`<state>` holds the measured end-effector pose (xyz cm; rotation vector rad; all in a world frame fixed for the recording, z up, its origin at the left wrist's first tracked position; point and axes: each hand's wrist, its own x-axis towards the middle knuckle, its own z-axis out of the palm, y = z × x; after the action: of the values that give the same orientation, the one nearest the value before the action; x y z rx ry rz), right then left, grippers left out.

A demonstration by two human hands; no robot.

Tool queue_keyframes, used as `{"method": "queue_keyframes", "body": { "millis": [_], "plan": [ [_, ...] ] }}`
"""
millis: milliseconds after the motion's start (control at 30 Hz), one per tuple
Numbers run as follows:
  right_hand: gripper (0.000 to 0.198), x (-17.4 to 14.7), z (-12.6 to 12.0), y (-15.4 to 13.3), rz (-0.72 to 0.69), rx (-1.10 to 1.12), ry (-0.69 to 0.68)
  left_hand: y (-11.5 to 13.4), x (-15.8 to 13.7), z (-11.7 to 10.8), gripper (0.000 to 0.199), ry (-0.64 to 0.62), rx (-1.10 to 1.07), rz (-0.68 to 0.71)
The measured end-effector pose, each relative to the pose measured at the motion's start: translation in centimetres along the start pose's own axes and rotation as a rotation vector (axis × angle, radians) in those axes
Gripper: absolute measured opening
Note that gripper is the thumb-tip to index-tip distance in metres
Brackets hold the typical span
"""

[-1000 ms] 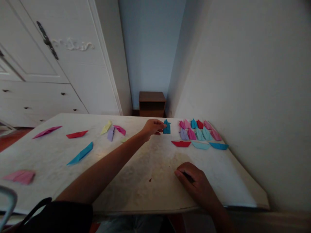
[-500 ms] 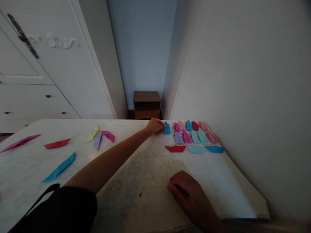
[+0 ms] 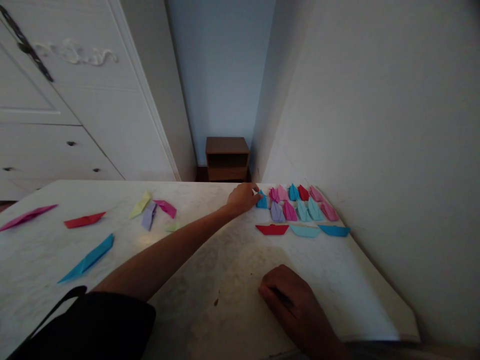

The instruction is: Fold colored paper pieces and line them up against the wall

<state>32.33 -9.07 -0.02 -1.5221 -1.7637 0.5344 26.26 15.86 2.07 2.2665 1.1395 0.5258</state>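
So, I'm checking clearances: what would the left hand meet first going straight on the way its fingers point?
The left hand would first meet the blue folded-paper figure it seems to be touching; beyond, probably a magenta folded-paper figure, though depth is unclear.

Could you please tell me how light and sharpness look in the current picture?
Head view: dim overall, the right hand dark; head view: a paler patch on the table at right; head view: creases on the folded papers look soft.

The boats (image 3: 304, 231) look matt paper; the tabletop (image 3: 232, 260), smooth (faintly glossy).
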Motion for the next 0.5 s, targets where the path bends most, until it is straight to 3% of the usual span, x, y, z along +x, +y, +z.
{"method": "queue_keyframes", "body": {
  "millis": [100, 167, 233, 367, 500],
  "plan": [
    [0.024, 0.0, 0.0, 0.0, 0.001, -0.007, -0.006, 0.4, -1.5, -0.1, 0.026, -0.029, 0.188, 0.220],
    [0.025, 0.0, 0.0, 0.0, 0.009, -0.007, -0.003, 0.7, -2.3, -0.2, 0.027, -0.084, 0.269, 0.296],
    [0.025, 0.0, 0.0, 0.0, 0.027, -0.004, -0.001, 0.9, -2.9, -0.5, 0.030, -0.098, 0.308, 0.318],
    [0.028, 0.1, -0.2, -0.1, 0.058, -0.004, -0.007, 1.2, -4.6, -1.6, 0.034, 0.005, 0.256, 0.291],
    [0.032, 0.1, -0.4, -0.2, 0.073, -0.006, -0.014, 0.9, -8.9, -3.7, 0.026, 0.047, 0.166, 0.249]
  ]
}}
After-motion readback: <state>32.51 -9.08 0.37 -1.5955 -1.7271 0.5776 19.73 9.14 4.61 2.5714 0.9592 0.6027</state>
